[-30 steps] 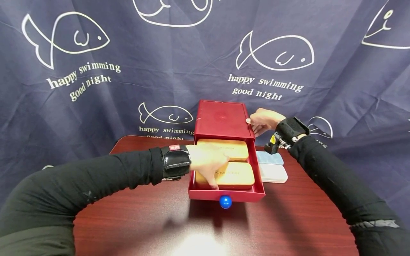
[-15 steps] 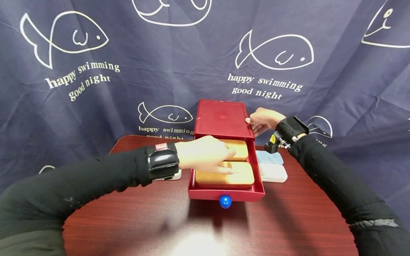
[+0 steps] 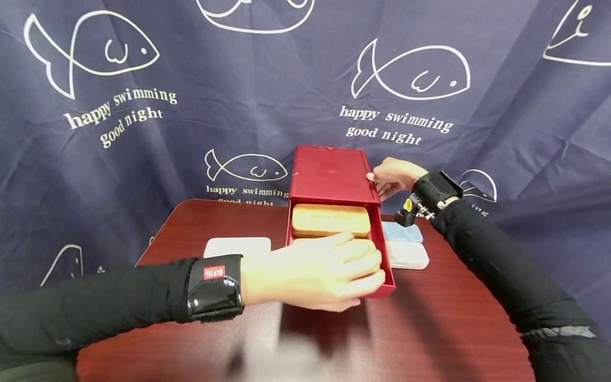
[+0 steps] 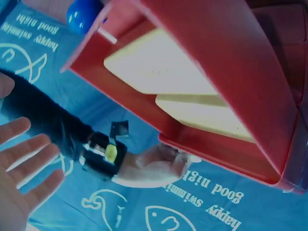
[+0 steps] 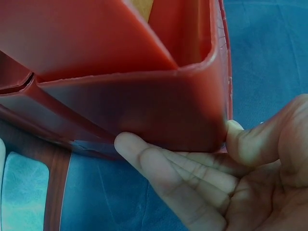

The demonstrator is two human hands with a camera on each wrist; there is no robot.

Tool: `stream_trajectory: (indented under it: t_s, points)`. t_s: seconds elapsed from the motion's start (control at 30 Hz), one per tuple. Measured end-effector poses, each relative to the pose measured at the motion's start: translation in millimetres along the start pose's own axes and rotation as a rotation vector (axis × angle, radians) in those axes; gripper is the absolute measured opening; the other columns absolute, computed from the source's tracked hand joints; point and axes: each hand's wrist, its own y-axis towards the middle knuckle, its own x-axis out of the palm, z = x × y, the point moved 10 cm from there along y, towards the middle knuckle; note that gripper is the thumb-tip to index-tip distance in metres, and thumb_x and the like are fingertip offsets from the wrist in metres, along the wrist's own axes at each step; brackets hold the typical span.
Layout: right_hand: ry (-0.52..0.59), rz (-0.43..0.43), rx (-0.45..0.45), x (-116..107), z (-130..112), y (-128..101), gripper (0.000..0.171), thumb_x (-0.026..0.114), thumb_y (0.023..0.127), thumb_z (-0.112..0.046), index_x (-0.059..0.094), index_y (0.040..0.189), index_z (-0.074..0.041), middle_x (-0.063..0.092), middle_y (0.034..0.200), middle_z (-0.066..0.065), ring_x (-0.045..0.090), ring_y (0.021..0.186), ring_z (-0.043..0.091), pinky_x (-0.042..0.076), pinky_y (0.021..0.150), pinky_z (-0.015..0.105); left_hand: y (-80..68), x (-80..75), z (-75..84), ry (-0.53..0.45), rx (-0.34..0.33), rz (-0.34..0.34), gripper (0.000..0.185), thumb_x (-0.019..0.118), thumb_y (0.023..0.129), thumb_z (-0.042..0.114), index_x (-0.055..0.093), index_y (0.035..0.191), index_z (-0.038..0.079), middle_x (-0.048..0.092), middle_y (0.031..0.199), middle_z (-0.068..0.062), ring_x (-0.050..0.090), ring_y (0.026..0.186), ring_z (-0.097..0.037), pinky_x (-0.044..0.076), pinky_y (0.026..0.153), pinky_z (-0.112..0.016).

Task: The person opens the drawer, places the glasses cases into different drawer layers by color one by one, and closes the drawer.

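1. Step in hand: closing the drawer (image 3: 386, 249), which stands pulled out toward the near edge.
2. Left hand (image 3: 320, 273): fingers straight, flat across the drawer front, gripping nothing.
3. Right hand (image 3: 393, 178): fingers extended, bracing the box (image 3: 331, 175) at its far right corner.
4. Next move likely needs a straight push away.

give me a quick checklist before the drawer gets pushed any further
1. Right hand braces the red box at its back corner: ok.
2. Left hand, fingers straight, at the drawer front: ok.
3. Tan cases lie flat inside the drawer: ok.
4. Fingers clear of the gap under the box top: ok.
5. Blue knob contact: cannot tell.
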Motion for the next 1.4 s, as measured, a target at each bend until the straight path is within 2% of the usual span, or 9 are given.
stream_trajectory:
  t_s: [0.13,0.3,0.4,0.57,0.7,0.87,1.03,1.2,1.4]
  points:
    - [-0.008,0.008,0.006,-3,1,0,0.029,0.047,0.104,-0.018,0.061,0.097,0.007,0.069,0.078,0.009,0.070,0.067,0.016,0.064,0.075,0.035,-8.1,-1.2,25.7,0.165,0.109,0.034,0.033,0.043,0.101,0.019,0.063,0.127,0.014,0.066,0.126,-0.005,0.063,0.115,-0.022,0.053,0.099,-0.036]
    - [-0.016,0.020,0.003,-7,0,2,0.033,0.047,0.105,-0.018,0.060,0.109,0.012,0.071,0.082,0.011,0.072,0.070,0.017,0.064,0.078,0.037,-18.5,11.1,48.9,0.258,0.225,-0.032,0.034,0.041,0.103,0.015,0.060,0.130,0.011,0.065,0.126,-0.004,0.062,0.109,-0.015,0.054,0.096,-0.033]
    - [-0.016,0.019,-0.004,-8,-1,2,0.035,0.047,0.105,-0.018,0.059,0.112,0.014,0.071,0.083,0.011,0.072,0.070,0.016,0.064,0.077,0.036,-23.0,21.8,57.3,0.299,0.264,-0.080,0.033,0.042,0.102,0.016,0.060,0.129,0.010,0.063,0.126,-0.004,0.060,0.106,-0.015,0.052,0.096,-0.034]
    - [0.000,0.002,-0.012,-8,-2,0,0.036,0.047,0.105,-0.019,0.058,0.114,0.015,0.071,0.082,0.010,0.072,0.070,0.016,0.064,0.078,0.038,-27.4,38.1,65.1,0.334,0.289,-0.130,0.031,0.042,0.101,0.014,0.063,0.124,0.011,0.062,0.121,-0.003,0.057,0.100,-0.014,0.049,0.091,-0.031]
    - [-0.004,-0.003,-0.006,-6,-2,0,0.038,0.047,0.105,-0.020,0.057,0.117,0.015,0.071,0.084,0.011,0.072,0.071,0.016,0.064,0.079,0.037,-27.5,44.3,65.4,0.282,0.257,-0.120,0.029,0.040,0.101,0.010,0.066,0.114,0.013,0.061,0.111,0.001,0.058,0.094,-0.013,0.046,0.082,-0.027]
    - [-0.018,0.006,-0.002,-6,-1,1,0.037,0.047,0.105,-0.019,0.058,0.116,0.015,0.071,0.086,0.012,0.073,0.072,0.017,0.064,0.080,0.037,-26.5,46.6,61.5,0.224,0.179,-0.079,0.027,0.042,0.101,0.009,0.067,0.106,0.017,0.060,0.103,0.006,0.059,0.091,-0.010,0.045,0.077,-0.024]
    - [-0.015,0.007,-0.012,-5,0,1,0.036,0.047,0.104,-0.018,0.061,0.113,0.014,0.073,0.083,0.010,0.074,0.073,0.017,0.064,0.079,0.037,-24.9,48.2,61.9,0.269,0.140,-0.049,0.023,0.046,0.098,0.008,0.067,0.102,0.015,0.059,0.099,0.006,0.057,0.083,-0.010,0.043,0.069,-0.023]
    - [-0.015,0.006,-0.008,-3,2,2,0.036,0.048,0.105,-0.019,0.062,0.112,0.014,0.072,0.081,0.009,0.073,0.071,0.017,0.064,0.079,0.038,-23.2,51.8,65.7,0.326,0.133,-0.046,0.022,0.048,0.095,0.008,0.069,0.099,0.014,0.058,0.097,0.006,0.052,0.075,-0.010,0.037,0.059,-0.022]
    - [-0.014,0.013,-0.014,-2,0,2,0.036,0.048,0.105,-0.019,0.062,0.110,0.013,0.070,0.076,0.007,0.070,0.068,0.016,0.064,0.076,0.036,-20.3,51.8,66.9,0.331,0.110,-0.019,0.022,0.043,0.092,0.004,0.064,0.094,0.011,0.055,0.092,0.004,0.045,0.066,-0.007,0.033,0.053,-0.018]
